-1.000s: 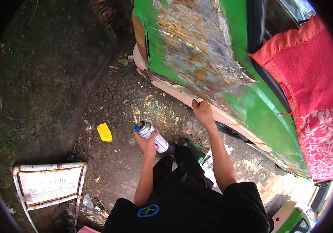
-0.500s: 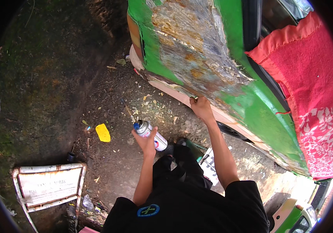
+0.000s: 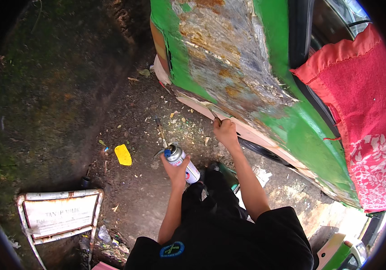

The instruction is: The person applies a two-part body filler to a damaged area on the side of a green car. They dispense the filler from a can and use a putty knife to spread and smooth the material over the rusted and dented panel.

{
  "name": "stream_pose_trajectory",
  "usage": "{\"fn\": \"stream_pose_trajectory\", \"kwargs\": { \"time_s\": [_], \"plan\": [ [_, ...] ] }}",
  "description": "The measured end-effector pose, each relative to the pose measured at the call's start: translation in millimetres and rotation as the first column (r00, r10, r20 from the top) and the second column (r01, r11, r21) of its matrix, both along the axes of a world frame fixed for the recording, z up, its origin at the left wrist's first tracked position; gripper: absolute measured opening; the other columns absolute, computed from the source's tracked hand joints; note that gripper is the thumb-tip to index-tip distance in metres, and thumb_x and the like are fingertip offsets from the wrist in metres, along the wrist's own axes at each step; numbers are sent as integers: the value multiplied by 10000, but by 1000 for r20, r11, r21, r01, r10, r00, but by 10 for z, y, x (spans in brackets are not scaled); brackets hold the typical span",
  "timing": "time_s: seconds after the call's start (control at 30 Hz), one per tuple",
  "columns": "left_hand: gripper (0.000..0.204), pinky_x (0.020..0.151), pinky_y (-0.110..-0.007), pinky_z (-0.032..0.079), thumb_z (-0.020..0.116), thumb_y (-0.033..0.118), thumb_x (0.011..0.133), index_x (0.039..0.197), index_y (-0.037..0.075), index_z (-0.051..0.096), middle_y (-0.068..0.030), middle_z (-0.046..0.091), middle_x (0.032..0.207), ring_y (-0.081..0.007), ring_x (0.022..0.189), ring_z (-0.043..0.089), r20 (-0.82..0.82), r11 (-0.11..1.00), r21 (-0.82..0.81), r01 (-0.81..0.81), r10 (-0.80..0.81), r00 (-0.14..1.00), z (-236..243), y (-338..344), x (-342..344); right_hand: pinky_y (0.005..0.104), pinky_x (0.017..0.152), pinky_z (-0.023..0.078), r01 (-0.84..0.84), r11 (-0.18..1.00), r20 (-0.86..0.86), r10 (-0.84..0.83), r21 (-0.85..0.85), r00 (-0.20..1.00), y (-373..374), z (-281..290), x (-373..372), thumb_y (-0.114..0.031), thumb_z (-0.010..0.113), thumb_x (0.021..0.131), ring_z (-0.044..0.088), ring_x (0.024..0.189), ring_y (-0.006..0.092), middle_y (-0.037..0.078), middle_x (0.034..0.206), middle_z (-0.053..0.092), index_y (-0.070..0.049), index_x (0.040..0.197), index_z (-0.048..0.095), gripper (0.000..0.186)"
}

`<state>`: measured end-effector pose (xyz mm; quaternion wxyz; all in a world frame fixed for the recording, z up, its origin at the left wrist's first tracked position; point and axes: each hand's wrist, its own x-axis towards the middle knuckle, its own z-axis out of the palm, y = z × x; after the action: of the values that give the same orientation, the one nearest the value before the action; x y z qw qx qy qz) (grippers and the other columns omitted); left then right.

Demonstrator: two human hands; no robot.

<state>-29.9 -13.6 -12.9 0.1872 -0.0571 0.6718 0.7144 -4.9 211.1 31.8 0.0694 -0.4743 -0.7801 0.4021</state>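
Silver metal shows inside the curl of the person's left hand (image 3: 175, 170), closed around a gas can (image 3: 190, 172). Just ahead of that hand, a thin torch nozzle (image 3: 160, 131) points forward, away from the body. I can't tell whether it is lit; if it is, a careless turn of the wrist could scorch the other hand. Over there, the right hand (image 3: 226, 132) pinches a slim tool (image 3: 215, 115), its tip at or near the pink sill (image 3: 196, 106) of the green car (image 3: 301, 130). Pushing too hard could make it skid or gouge the panel. The can's label, beneath the left palm, is white with pink and blue marks, its print too small. Farther left and behind that hand, a white sign (image 3: 58, 218) in a rusty frame carries rows of dark lettering.
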Motion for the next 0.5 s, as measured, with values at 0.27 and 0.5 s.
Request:
{"fn": "stream_pose_trajectory", "kwargs": {
  "time_s": [0.27, 0.5],
  "plan": [
    [711, 812, -363, 537, 775, -89, 742, 1333, 83, 421, -75, 589, 1087, -198, 955, 632, -88, 998, -53, -21, 16, 996, -172, 119, -55, 537, 791, 515, -61, 992, -5, 62, 112, 998, 163, 336, 18, -295, 626, 908, 644, 850, 536, 384, 789, 622, 132, 750, 633, 455],
    [700, 842, -350, 508, 854, -3, 695, 1262, 37, 445, -95, 565, 1121, -187, 984, 603, 42, 999, 31, 12, -13, 999, -15, 60, -22, 512, 811, 525, -140, 981, 69, 132, 131, 989, 317, 260, -148, -313, 625, 890, 673, 850, 503, 377, 806, 643, 139, 821, 648, 458]
  ]
}}
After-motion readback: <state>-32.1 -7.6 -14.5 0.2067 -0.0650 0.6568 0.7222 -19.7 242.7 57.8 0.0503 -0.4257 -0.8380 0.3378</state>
